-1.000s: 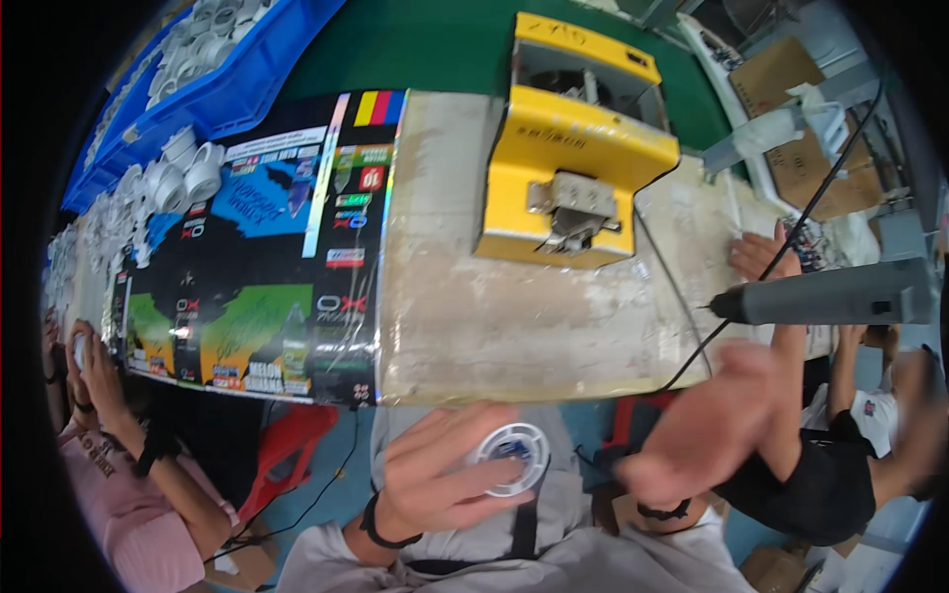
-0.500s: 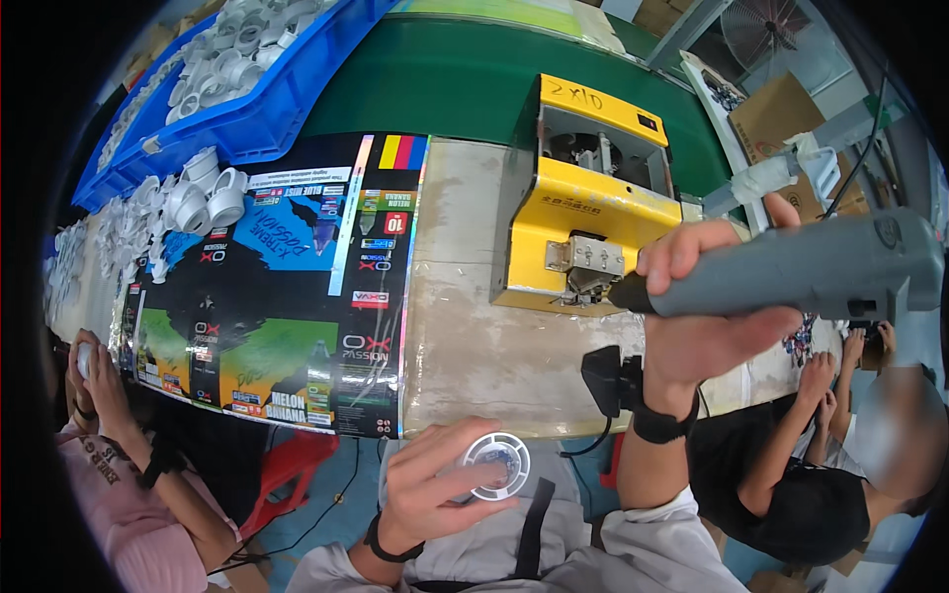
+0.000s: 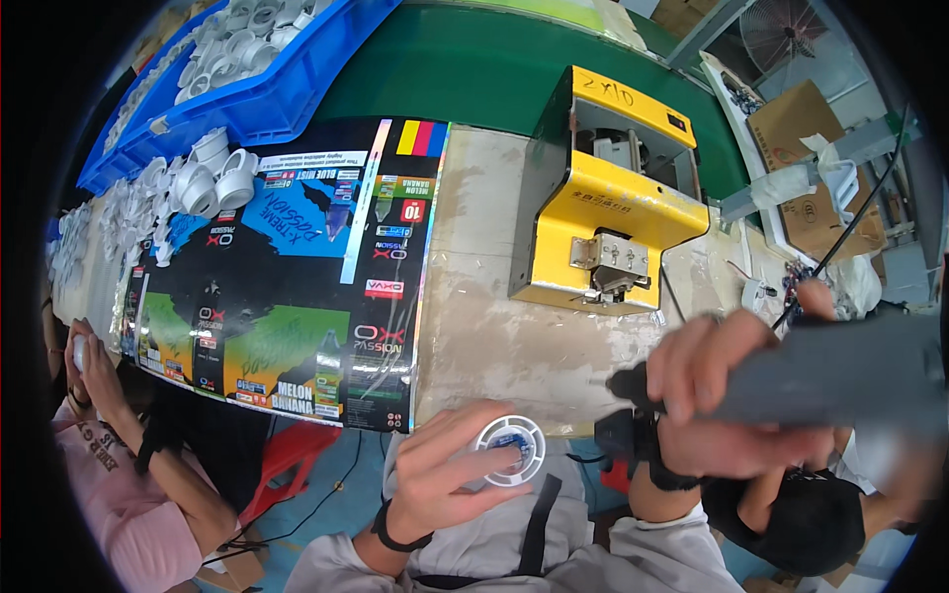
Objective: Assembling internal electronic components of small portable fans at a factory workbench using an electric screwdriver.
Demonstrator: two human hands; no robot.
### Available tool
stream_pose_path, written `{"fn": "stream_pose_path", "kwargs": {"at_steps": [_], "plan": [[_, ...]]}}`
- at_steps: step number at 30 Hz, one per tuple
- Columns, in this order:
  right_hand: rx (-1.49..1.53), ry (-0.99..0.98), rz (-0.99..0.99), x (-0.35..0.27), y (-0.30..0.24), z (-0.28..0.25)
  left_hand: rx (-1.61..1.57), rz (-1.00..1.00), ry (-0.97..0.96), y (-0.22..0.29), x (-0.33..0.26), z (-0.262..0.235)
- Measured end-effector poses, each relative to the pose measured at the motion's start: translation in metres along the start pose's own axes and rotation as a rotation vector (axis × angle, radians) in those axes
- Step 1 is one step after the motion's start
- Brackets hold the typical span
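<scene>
My left hand (image 3: pixel 435 479) is closed around a round white plastic housing (image 3: pixel 539 453), holding it low in front of my lap. Its open, ribbed end faces up; a fingertip reaches into it, where something blue shows. To the right, my right hand (image 3: pixel 707 381) is wrapped round a dark grey electric screwdriver (image 3: pixel 840 371), blurred by motion. The tool lies roughly level, its narrow black nose pointing left, above and to the right of the housing and apart from it.
A yellow machine (image 3: pixel 633 217) stands on the table ahead. At the left, white plastic fittings (image 3: pixel 198 188) lie piled on a printed sheet (image 3: pixel 267 306), below a blue crate (image 3: pixel 267 119) full of similar parts. Co-workers sit at both sides; a red stool (image 3: pixel 297 460) is below the table.
My right hand has brought the screwdriver down from beside the yellow machine, nearer the housing. My left hand still holds the housing, almost in the same place. The whole view has shifted slightly.
</scene>
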State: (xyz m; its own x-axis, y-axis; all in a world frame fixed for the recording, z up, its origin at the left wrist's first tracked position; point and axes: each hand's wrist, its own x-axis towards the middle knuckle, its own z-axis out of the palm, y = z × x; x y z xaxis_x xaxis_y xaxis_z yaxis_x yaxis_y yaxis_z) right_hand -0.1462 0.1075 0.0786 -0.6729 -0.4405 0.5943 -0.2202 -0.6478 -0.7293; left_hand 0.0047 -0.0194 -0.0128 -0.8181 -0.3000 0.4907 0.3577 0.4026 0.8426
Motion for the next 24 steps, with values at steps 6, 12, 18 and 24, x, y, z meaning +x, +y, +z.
{"fn": "stream_pose_path", "kwargs": {"at_steps": [6, 12, 18, 24], "plan": [[0.070, -0.193, 0.110, -0.014, -0.013, 0.011, 0.033, 0.080, -0.018, 0.000, 0.004, 0.001], [0.139, -0.442, 0.216, -0.017, -0.013, 0.002, 0.063, 0.086, -0.021, 0.003, 0.004, 0.002], [0.089, -0.159, 0.287, -0.037, -0.018, 0.019, 0.054, 0.086, -0.027, 0.003, 0.002, 0.004], [0.096, -0.313, 0.254, -0.030, -0.018, 0.009, 0.035, 0.080, -0.022, 0.003, -0.001, 0.006]]}}
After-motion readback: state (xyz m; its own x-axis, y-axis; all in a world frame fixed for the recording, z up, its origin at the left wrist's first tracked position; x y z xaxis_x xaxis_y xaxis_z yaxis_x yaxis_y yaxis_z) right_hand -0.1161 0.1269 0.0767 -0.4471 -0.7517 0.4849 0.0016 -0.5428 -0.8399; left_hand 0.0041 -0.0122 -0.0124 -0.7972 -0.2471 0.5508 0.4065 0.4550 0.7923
